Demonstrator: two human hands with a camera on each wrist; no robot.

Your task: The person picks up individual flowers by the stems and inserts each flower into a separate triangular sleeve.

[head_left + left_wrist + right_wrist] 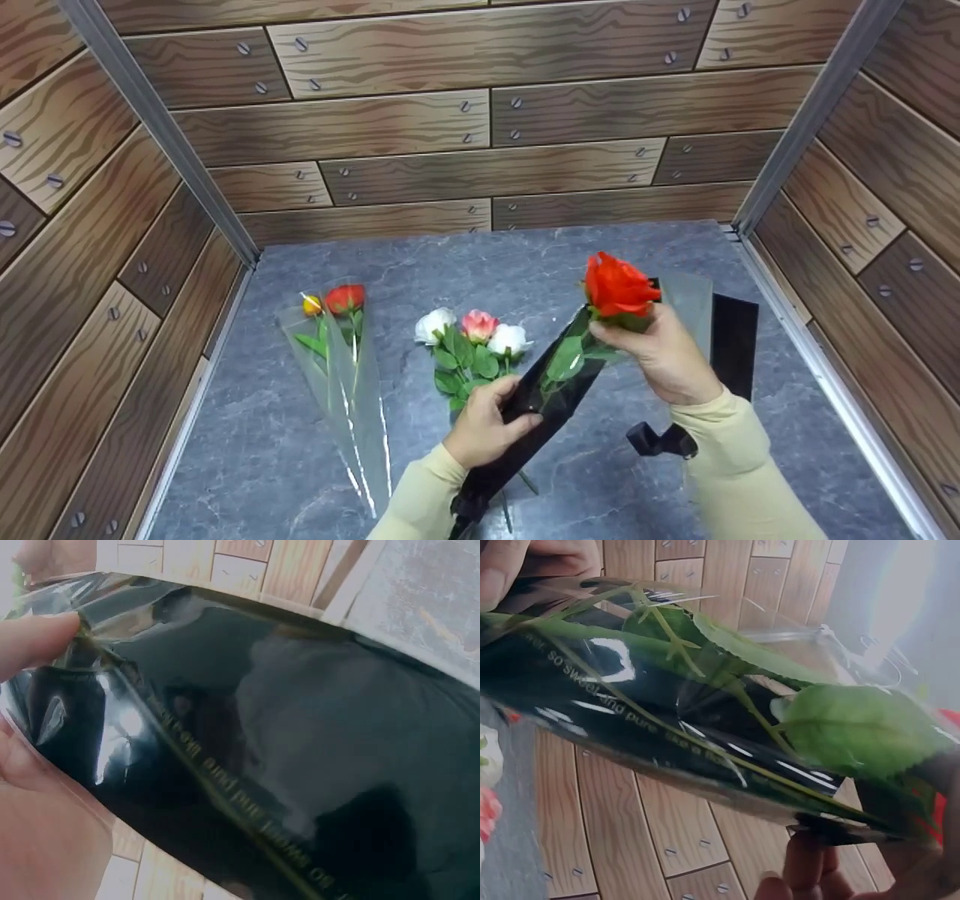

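Observation:
A red artificial rose (619, 285) with green leaves is inside a black and clear flower sleeve (517, 454), tilted with the bloom up to the right. My left hand (487, 424) grips the sleeve around its middle, thumb on the front. Just under the bloom, my right hand (671, 356) holds the top of the wrapped rose, fingers behind it. Printed lettering runs along the dark sleeve (337, 742) in the left wrist view. Green leaves (855, 727) show through the clear side in the right wrist view.
To the left lie a red and a yellow flower in a clear sleeve (367, 427). White and pink roses (480, 326) lie mid-table, partly behind my left hand. Black ribbon (652, 441) and black wrapping (733, 345) are at right. Wood-patterned walls (480, 120) enclose the grey table (247, 420).

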